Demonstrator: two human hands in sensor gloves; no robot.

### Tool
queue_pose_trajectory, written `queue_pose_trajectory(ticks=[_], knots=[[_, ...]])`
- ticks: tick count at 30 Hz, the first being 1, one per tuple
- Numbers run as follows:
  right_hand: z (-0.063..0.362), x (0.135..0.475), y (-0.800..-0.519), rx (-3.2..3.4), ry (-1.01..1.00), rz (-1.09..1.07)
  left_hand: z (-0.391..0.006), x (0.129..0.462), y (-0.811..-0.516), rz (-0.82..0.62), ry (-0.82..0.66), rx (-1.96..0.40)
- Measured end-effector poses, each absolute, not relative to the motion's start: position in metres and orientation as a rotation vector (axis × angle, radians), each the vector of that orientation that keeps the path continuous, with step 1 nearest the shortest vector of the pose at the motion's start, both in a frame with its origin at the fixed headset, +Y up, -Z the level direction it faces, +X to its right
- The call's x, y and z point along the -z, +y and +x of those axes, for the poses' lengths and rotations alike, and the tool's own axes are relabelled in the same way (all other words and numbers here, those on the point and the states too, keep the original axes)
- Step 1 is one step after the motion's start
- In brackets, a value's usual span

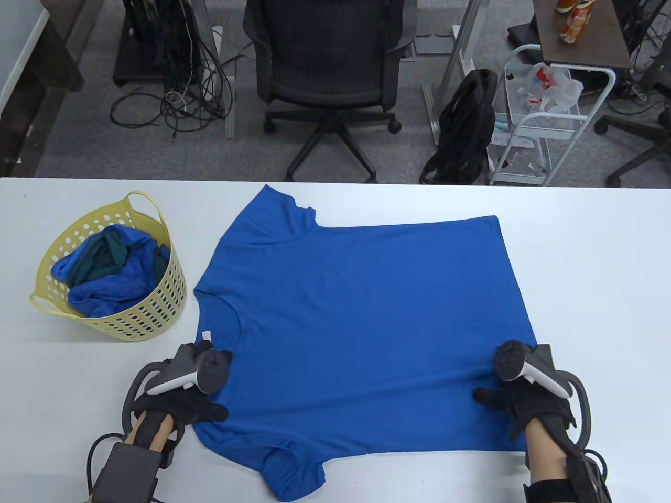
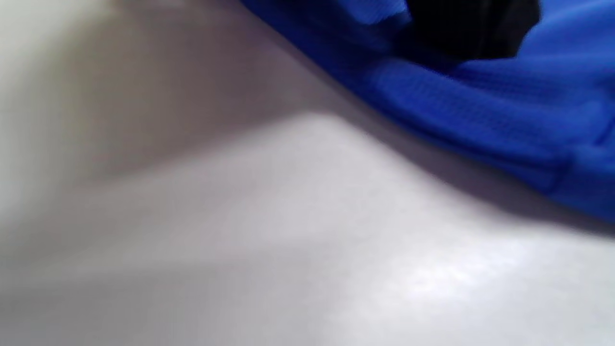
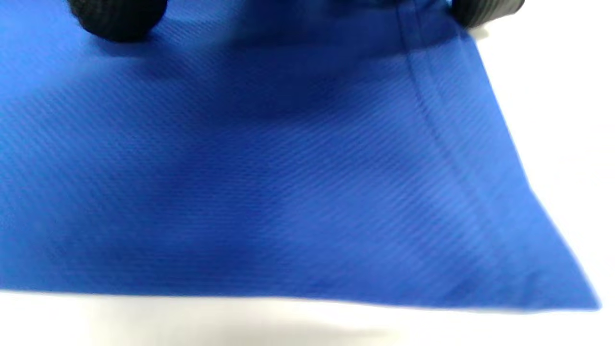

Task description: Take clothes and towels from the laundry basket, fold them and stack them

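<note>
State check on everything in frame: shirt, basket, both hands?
blue T-shirt: spread flat on the white table, unfolded, collar toward the basket, hem to the right.
yellow laundry basket: upright, left of the shirt, apart from it, still holding crumpled blue and dark green laundry.
left hand: on the shirt's shoulder near the collar; grip unclear.
right hand: on the shirt's near hem corner; grip unclear.

The left hand's (image 1: 178, 401) fingers are hidden by its tracker; the grip on the shirt (image 1: 361, 325) cannot be told. The left wrist view is blurred.
</note>
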State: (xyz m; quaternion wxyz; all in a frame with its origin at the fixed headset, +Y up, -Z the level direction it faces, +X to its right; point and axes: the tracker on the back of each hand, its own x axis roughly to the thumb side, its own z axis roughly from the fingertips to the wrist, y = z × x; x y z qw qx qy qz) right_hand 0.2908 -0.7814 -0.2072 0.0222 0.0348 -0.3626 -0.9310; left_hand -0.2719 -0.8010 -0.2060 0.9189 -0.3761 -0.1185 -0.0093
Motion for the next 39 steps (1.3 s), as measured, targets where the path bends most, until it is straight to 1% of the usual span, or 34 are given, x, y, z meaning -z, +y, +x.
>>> queue_pose_trajectory(ticks=[3,6,16,19,21,23,26,30,33,36,39], knots=[[0.28,0.193,-0.78,2.865,-1.099,0.024,-0.286,0.205,-0.802,-0.758,-0.236,-0.016],[0.275,0.185,-0.779,2.855,-1.082,-0.009,-0.295,0.201,-0.803,-0.748,-0.228,-0.037],[0.272,0.176,-0.777,2.82,-1.043,-0.066,-0.302,0.184,-0.802,-0.739,-0.222,-0.025],[0.284,0.174,-0.77,2.924,-0.977,-0.044,-0.306,0.178,-0.792,-0.659,-0.205,-0.015],[0.298,0.168,-0.766,3.007,-0.875,0.031,-0.318,0.172,-0.776,-0.535,-0.174,-0.048],[0.308,0.164,-0.765,3.028,-0.825,0.09,-0.328,0.168,-0.766,-0.416,-0.139,-0.098],[0.319,0.165,-0.766,3.107,-0.824,0.153,-0.333,0.168,-0.764,-0.356,-0.103,-0.098],[0.323,0.167,-0.768,3.162,-0.764,0.166,-0.328,0.171,-0.771,-0.375,-0.114,-0.067],[0.327,0.167,-0.769,3.198,-0.689,0.175,-0.324,0.171,-0.774,-0.372,-0.13,-0.066],[0.331,0.166,-0.768,3.218,-0.57,0.205,-0.323,0.171,-0.775,-0.371,-0.117,-0.05],[0.332,0.166,-0.77,3.204,-0.503,0.223,-0.322,0.172,-0.778,-0.372,-0.104,-0.025]])
